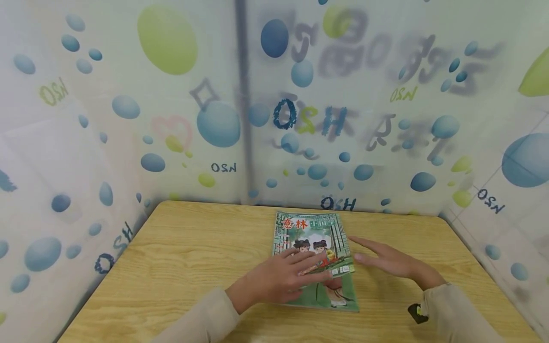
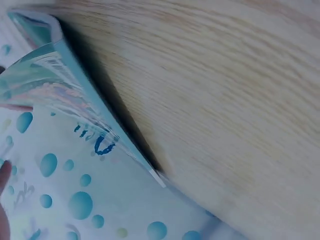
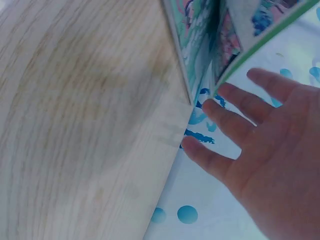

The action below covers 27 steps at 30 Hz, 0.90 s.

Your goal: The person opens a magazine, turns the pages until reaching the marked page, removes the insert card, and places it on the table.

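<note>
A magazine with a green illustrated cover and red title characters lies on the table in the head view. Its front cover stands partly raised, with pages showing beneath it in the right wrist view. My left hand extends over the lower part of the cover, fingers fairly straight; whether it presses down is unclear. To the magazine's right is my right hand, its fingers straight and pointing at the right edge. In the left wrist view the magazine's spine runs diagonally, and just a fingertip shows.
The wooden table has light grain and surrounds the magazine. Pale curtains with blue and green bubble prints enclose its back and sides. Near the right sleeve sits a small black object, partly yellow-green.
</note>
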Each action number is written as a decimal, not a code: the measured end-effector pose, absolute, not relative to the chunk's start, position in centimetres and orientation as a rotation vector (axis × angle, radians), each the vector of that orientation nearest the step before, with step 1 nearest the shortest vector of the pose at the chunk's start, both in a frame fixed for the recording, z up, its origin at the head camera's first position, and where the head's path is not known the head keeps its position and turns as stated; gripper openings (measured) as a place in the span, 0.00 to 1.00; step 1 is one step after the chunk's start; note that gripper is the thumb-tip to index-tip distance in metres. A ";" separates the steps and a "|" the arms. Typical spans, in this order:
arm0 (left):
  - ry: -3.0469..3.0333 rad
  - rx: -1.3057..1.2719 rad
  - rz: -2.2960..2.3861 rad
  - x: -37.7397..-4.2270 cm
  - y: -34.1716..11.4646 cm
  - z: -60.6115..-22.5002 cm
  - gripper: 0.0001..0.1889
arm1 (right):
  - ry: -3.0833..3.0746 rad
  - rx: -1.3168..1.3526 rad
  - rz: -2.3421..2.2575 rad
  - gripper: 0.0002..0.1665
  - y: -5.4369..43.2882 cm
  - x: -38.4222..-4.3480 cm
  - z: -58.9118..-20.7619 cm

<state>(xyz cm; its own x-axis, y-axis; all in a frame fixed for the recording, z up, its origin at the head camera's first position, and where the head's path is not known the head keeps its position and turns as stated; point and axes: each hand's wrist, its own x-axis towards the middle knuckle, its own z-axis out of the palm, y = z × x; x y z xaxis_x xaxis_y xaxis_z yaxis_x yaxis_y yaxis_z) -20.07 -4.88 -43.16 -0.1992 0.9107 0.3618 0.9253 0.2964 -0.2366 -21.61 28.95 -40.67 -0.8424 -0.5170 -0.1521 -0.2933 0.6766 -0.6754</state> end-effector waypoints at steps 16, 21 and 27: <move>-1.843 -1.396 0.612 -18.6 -5.2 -43.0 0.12 | 2.674 -0.961 -0.562 0.59 26.4 -21.6 -43.4; -1.959 -1.290 0.586 -18.5 -5.2 -42.8 0.11 | 2.589 -1.067 -0.556 0.59 25.9 -21.4 -43.7; -2.082 -1.117 0.610 -18.6 -5.4 -42.4 0.17 | 2.552 -1.075 -0.578 0.59 25.7 -21.4 -43.9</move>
